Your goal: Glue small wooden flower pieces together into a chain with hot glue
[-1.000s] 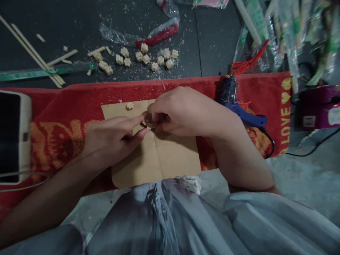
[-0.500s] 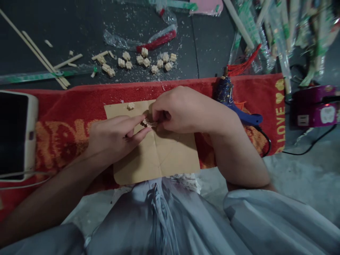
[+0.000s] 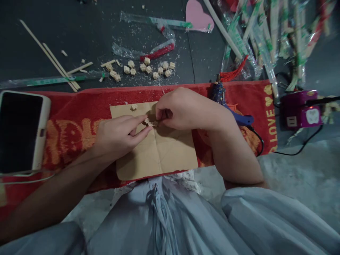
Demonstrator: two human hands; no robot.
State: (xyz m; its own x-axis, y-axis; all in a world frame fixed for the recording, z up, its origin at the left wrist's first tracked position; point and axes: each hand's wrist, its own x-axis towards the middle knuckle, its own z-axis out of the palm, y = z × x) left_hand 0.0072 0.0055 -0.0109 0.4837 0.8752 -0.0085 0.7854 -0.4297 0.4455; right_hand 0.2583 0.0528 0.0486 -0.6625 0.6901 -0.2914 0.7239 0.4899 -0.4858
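Note:
A cluster of small pale wooden-looking pieces (image 3: 149, 123) lies low over a folded sheet of brown cardboard (image 3: 138, 156). My left hand (image 3: 119, 134) pinches its left side between thumb and forefinger. From the right, my right hand (image 3: 177, 109) reaches in with its fingers curled closed, the tips meeting the cluster's right end. Whatever those right fingertips hold is hidden behind them. Near the sheet's top edge sits one loose flower-shaped piece (image 3: 134, 107), touched by neither hand.
A red towel (image 3: 71, 102) lies under the sheet, with a phone (image 3: 21, 131) at left. A blue glue gun (image 3: 233, 111) rests right of my hand, near a purple power block (image 3: 302, 109). Beyond are several flower-shaped pieces (image 3: 147, 67), thin sticks (image 3: 53, 62) and wrapped sticks (image 3: 260, 32).
The camera view has shifted slightly, showing more of the far table and a pink heart. Both hands keep nearly the same pose around the cluster.

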